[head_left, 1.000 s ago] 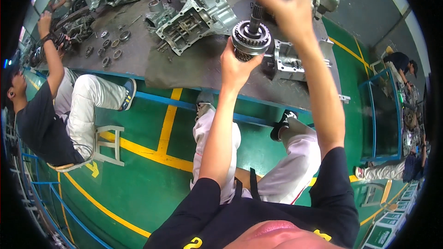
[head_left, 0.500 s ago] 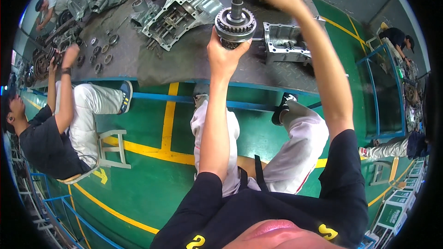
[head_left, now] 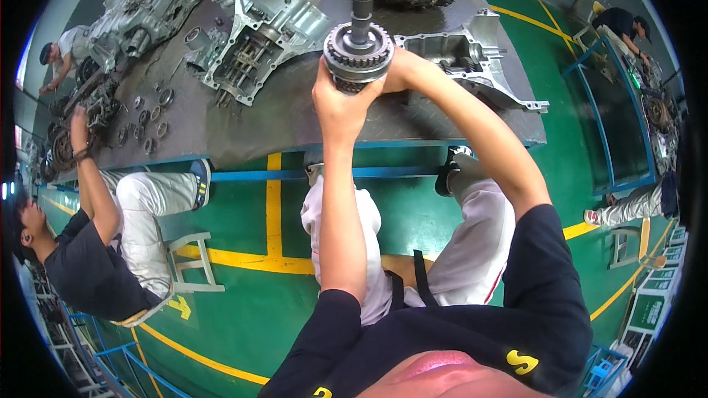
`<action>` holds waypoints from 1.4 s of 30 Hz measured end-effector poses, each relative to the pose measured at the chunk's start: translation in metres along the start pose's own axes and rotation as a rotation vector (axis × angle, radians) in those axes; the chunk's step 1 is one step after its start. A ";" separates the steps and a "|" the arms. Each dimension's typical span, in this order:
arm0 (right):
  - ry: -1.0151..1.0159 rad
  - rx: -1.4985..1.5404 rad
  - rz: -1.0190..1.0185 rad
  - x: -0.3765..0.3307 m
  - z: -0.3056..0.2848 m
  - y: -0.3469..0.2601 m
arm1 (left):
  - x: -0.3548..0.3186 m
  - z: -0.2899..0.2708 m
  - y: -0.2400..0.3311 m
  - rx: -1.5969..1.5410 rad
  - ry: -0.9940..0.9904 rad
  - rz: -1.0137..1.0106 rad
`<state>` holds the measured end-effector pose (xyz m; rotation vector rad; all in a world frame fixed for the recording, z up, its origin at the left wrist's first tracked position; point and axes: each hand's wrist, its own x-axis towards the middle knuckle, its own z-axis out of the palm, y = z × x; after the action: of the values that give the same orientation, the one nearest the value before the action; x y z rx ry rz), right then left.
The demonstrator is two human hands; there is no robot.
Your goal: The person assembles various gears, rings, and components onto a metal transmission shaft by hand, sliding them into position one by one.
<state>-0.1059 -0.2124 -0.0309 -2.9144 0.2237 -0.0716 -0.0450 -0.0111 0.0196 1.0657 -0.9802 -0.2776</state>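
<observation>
The geared shaft [head_left: 358, 53] stands upright over the dark workbench [head_left: 295, 121], its lower end clasped snugly in the left hand [head_left: 342, 99]. The right hand [head_left: 400, 72] angles inward beside it, its grip hidden from view. Yellow-lined green floor [head_left: 405, 210] spreads below

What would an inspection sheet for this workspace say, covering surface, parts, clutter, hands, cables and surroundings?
Surface: dark table, blue front edge, stained top.
Parts: gear shaft held up, shaft end upward; open left casing and open right casing on the table.
Clutter: loose rings grouped on the table's left side.
Hands: left hand grips the gear shaft from below; right hand is beside the gears, fingers hidden, so its grip cannot be told.
Cables: nothing seen.
Surroundings: green floor with yellow lines; seated person at left, another person at far right.
</observation>
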 end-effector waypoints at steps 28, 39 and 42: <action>0.719 0.580 0.033 -0.035 -0.102 -0.158 | 0.001 -0.016 0.007 -0.001 0.157 0.037; 0.451 0.303 0.002 -0.040 -0.132 -0.170 | 0.002 -0.021 0.002 0.002 0.195 0.084; 0.533 0.230 -0.051 -0.036 -0.127 -0.175 | 0.001 -0.025 0.002 -0.002 0.204 0.054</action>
<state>-0.1241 -0.0651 0.1305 -2.6119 0.2069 -0.8272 -0.0258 0.0043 0.0183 1.0425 -0.8243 -0.1227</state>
